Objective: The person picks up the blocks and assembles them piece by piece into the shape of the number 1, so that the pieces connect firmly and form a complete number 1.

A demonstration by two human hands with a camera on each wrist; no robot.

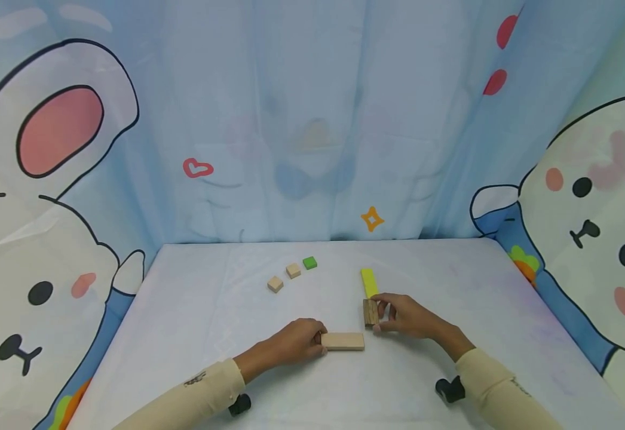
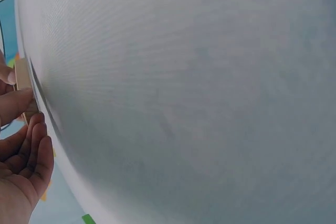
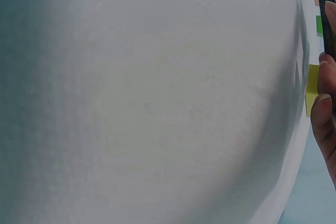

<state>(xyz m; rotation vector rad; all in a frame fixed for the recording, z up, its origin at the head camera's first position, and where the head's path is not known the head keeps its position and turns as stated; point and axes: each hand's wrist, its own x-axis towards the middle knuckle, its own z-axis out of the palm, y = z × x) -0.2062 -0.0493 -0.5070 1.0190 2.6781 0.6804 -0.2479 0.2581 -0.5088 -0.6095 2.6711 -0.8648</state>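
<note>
My left hand (image 1: 300,342) pinches the left end of a pale wooden block (image 1: 343,341), which lies lengthwise from left to right in the head view. Part of the same block (image 2: 22,74) shows between thumb and fingers in the left wrist view. A dark brown wooden block (image 1: 370,313) is pinched between the thumb and fingers of my right hand (image 1: 406,316), standing lengthwise away from me. Just beyond it lies a yellow block (image 1: 368,282), roughly in line with the brown one. Whether the brown block touches the table cannot be told.
Two small pale wooden cubes (image 1: 275,284) and a small green block (image 1: 309,263) lie in a slanting row at the back left of the white table (image 1: 226,322). Behind the table hangs a blue curtain (image 1: 312,119) with printed cartoon figures.
</note>
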